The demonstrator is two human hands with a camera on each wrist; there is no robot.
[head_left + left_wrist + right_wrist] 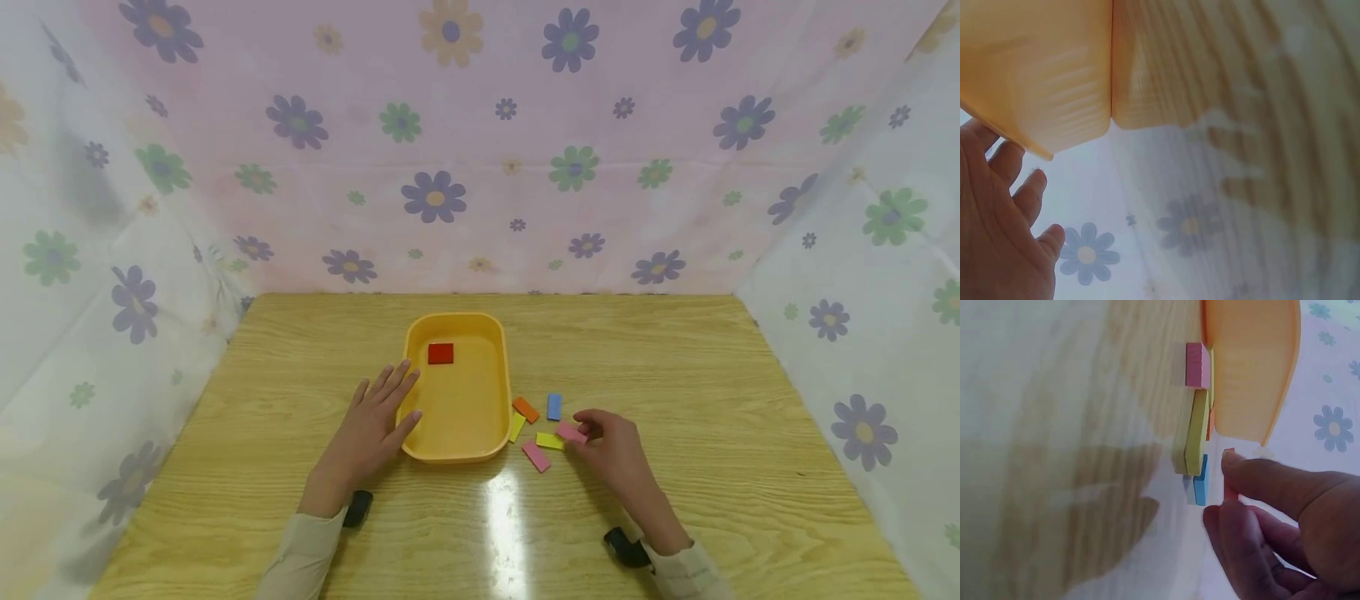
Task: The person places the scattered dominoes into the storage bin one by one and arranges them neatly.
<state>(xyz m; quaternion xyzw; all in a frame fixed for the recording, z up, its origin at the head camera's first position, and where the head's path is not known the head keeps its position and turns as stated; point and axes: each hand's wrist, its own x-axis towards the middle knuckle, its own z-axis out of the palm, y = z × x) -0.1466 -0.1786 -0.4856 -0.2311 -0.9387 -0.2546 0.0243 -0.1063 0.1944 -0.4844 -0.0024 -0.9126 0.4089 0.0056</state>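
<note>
My left hand (369, 429) rests with fairly straight fingers on the left rim of a yellow-orange plastic tray (495, 452). In the left wrist view the fingertips touch the tray's edge. A red block (441, 353) lies inside the tray near its far left corner. To the right of the tray, my right hand (615, 450) pinches a pink block (572, 432) between thumb and fingers. The right wrist view shows that block held above the table. Close by lie a yellow block (550, 441), another pink block (536, 456) and a blue block (554, 407).
Against the tray's right side lie an orange block (526, 409) and a second yellow block (517, 427). The wood-grain table (720, 400) is bounded by flowered cloth (495, 150) at the back and both sides. Dark wrist-worn devices (627, 548) sit on both wrists.
</note>
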